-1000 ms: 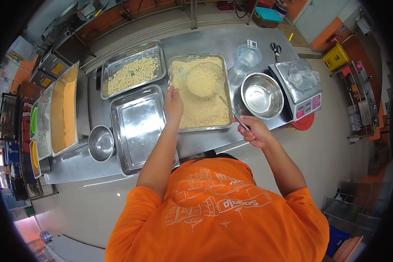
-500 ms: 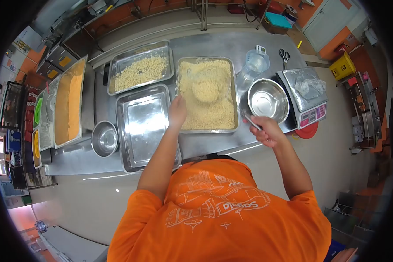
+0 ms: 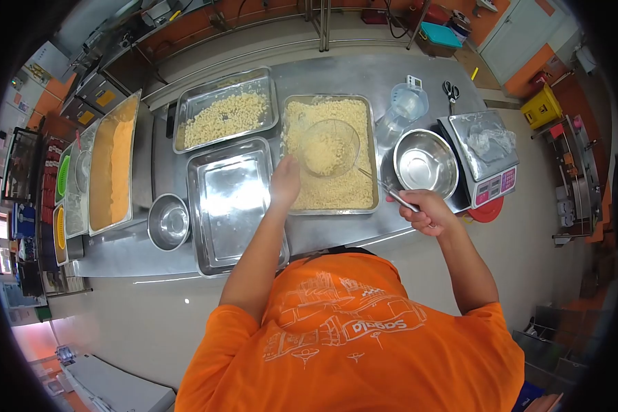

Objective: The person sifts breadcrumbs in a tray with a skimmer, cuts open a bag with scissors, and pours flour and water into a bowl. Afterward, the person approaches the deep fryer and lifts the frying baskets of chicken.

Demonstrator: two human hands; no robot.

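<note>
In my right hand (image 3: 424,211) is the handle of a mesh strainer (image 3: 356,145), its fingers closed round it. The round basket is over a metal tray (image 3: 374,196) spread with pale yellow crumbs (image 3: 353,189), and a mound of crumbs shows in the mesh. My left hand (image 3: 285,182) is at the tray's left rim, apparently gripping it; its fingertips are partly hidden. Close by on my right stands a steel bowl (image 3: 426,161).
Left are a bare metal tray (image 3: 233,240), a tray of pale pieces (image 3: 226,117), a small steel bowl (image 3: 169,222) and a deep pan with orange powder (image 3: 120,172). Right are a digital scale (image 3: 484,161) bearing crumpled plastic, scissors (image 3: 451,93) and a clear jug (image 3: 406,103).
The strainer's mesh and handle, blurred before, now show clearly. My right hand has shifted slightly right and down. My left hand keeps its place beside the tray; the whole view has shifted slightly.
</note>
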